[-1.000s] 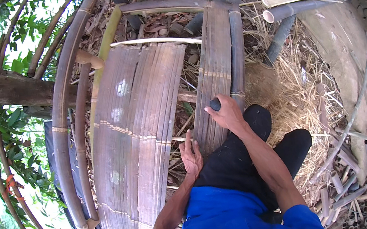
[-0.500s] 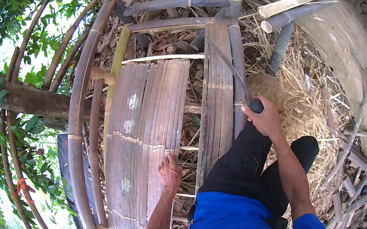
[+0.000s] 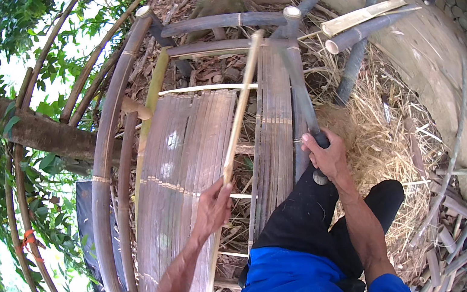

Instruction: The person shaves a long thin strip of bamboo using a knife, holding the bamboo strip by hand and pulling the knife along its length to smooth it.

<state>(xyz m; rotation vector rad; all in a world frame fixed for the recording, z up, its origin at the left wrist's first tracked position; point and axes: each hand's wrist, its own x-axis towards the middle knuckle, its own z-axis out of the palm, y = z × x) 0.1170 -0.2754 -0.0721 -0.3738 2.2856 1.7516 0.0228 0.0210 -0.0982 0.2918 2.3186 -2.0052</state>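
In my left hand is the lower end of a long, pale bamboo strip, with the fingers closed round it. The strip slants up and away over the gap between a wide bamboo slat panel and a narrower one. My right hand grips the dark handle of a machete. Its long blade points away from me beside the narrow panel and looks smeared by motion. My dark-trousered leg lies across the near part of the narrow panel.
Thick bamboo poles frame the panels, with a crossbar at the far end. Cut bamboo pieces rest at the upper right above straw-like shavings. More bamboo is heaped at lower right. A tree branch crosses at left.
My left hand has gone from the wide panel's edge to holding a bamboo strip raised above the gap. The machete blade has swung more upright in my right hand.
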